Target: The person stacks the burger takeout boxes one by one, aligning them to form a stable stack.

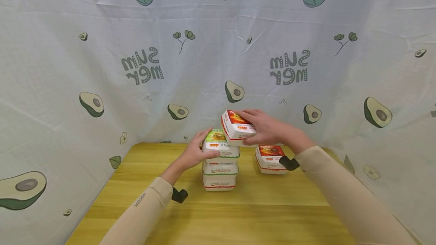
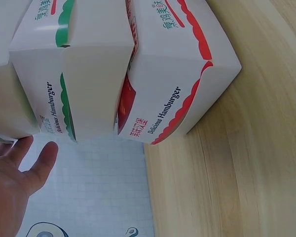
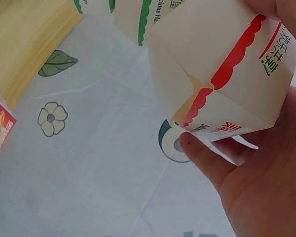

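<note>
Three hamburger boxes stand stacked: a red-trimmed bottom box [image 2: 175, 74], a green-trimmed middle box [image 1: 220, 169] and a green-topped upper box [image 1: 221, 150]. My left hand [image 1: 195, 153] holds the upper box at its left side, thumb along the front and fingers toward the back. In my right hand [image 1: 267, 127] is a red-topped hamburger box [image 1: 235, 128], gripped from its right side. This box is tilted, and its lower left part overlaps the stack's top in the head view. From the right wrist, my fingers [image 3: 207, 160] show along its side.
Another red-topped hamburger box [image 1: 270, 163] sits on the wooden table [image 1: 238, 218], right of the stack, partly behind my right wrist. A white cloth [image 1: 204, 63] with avocado and leaf prints hangs behind and around the table. Black wrist mounts [image 1: 179, 195] stick out at both cuffs.
</note>
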`<action>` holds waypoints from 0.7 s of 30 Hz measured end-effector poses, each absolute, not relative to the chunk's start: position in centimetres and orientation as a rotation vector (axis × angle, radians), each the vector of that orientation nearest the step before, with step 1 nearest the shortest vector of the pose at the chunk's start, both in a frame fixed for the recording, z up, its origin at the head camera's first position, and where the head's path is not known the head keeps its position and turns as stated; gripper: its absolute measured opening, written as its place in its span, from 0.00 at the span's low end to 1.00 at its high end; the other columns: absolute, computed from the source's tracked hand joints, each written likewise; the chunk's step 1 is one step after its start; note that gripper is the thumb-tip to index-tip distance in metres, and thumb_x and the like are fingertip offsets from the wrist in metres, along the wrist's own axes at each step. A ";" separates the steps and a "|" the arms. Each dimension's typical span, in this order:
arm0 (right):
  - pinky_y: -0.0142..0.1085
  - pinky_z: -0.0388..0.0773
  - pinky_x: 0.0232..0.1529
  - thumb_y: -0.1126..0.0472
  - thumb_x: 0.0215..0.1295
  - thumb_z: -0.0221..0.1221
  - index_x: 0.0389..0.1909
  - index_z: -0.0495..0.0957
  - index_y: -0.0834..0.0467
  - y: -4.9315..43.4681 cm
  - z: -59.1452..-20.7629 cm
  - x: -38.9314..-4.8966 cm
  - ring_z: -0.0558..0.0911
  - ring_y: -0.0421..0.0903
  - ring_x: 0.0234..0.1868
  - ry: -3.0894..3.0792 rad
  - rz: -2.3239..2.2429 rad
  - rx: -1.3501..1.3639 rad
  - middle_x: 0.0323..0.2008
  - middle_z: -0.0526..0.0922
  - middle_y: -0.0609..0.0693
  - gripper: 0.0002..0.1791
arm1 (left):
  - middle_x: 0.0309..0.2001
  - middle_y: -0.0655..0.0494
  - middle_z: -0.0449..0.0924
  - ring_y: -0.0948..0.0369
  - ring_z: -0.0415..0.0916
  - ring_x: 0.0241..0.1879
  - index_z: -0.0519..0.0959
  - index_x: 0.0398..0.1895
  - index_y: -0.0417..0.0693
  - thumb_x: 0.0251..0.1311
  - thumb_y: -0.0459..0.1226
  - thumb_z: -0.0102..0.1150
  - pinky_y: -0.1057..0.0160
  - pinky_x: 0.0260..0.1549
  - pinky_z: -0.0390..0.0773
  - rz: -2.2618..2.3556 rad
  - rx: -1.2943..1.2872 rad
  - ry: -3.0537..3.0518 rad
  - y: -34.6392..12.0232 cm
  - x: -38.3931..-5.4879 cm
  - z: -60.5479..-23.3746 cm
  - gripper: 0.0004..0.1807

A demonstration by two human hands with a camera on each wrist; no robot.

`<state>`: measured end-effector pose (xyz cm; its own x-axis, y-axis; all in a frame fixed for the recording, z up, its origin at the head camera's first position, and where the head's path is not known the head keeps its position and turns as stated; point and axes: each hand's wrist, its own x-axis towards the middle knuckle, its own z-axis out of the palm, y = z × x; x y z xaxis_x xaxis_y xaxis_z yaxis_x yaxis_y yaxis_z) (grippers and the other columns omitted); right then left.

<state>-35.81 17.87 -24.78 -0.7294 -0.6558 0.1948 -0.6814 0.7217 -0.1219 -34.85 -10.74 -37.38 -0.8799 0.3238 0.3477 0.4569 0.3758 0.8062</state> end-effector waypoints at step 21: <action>0.55 0.73 0.60 0.42 0.52 0.71 0.78 0.53 0.42 15.6 -24.4 -35.8 0.64 0.52 0.68 -2.804 0.311 1.092 0.72 0.63 0.53 0.54 | 0.75 0.53 0.54 0.52 0.66 0.64 0.53 0.81 0.56 0.53 0.53 0.75 0.46 0.62 0.71 -1.523 -0.735 -2.479 -10.8 -34.9 -37.5 0.56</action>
<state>-35.84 15.65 -24.39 -0.7337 -0.6548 0.1814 -0.6786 0.7194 -0.1484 -34.94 -10.78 -37.51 -0.8707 0.3311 0.3636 0.4739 0.3680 0.8000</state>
